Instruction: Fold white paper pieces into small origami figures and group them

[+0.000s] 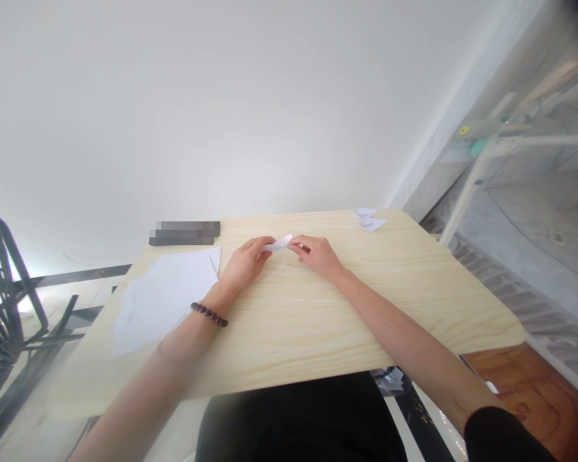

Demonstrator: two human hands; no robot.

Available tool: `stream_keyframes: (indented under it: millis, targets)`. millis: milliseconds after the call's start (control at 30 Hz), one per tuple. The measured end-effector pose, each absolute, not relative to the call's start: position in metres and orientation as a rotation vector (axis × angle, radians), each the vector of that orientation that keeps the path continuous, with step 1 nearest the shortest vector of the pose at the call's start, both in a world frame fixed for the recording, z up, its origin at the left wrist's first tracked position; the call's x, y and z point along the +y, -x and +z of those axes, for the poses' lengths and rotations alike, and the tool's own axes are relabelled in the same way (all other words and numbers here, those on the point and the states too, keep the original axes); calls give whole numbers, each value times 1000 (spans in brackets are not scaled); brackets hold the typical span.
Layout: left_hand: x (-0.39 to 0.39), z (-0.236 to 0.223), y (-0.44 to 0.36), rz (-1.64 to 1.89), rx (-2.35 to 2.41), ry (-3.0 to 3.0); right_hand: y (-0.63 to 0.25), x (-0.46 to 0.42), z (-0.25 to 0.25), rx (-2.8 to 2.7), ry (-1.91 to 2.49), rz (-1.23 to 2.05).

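Between my two hands, a little above the middle of the table, is a small piece of folded white paper (280,243). My left hand (247,260) is closed on its left end, thumb and fingers pinching it. At its right end, the fingertips of my right hand (318,253) pinch the paper's edge. The exact folds are too small to make out. Left of my left hand lies a spread of white paper sheets (168,289). Two small folded paper pieces (372,224) rest at the far right of the table.
The light wooden table (366,327) stands against a white wall (270,115). A dark, blurred-out object (185,233) lies at its back left. At the far left is a dark chair (9,308); a white metal frame (476,173) stands to the right.
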State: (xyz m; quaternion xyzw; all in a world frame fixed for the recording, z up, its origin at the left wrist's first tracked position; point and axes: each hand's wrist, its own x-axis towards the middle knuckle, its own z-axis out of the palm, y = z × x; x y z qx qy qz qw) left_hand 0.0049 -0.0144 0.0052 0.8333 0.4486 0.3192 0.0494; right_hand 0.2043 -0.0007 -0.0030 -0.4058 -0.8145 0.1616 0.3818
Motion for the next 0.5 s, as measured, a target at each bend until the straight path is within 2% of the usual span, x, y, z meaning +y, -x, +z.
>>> stream_keyframes:
  millis: [500]
  targets:
    - [-12,7,-5,1098,1402,-2617,-202,0,-3,-1988,980,385]
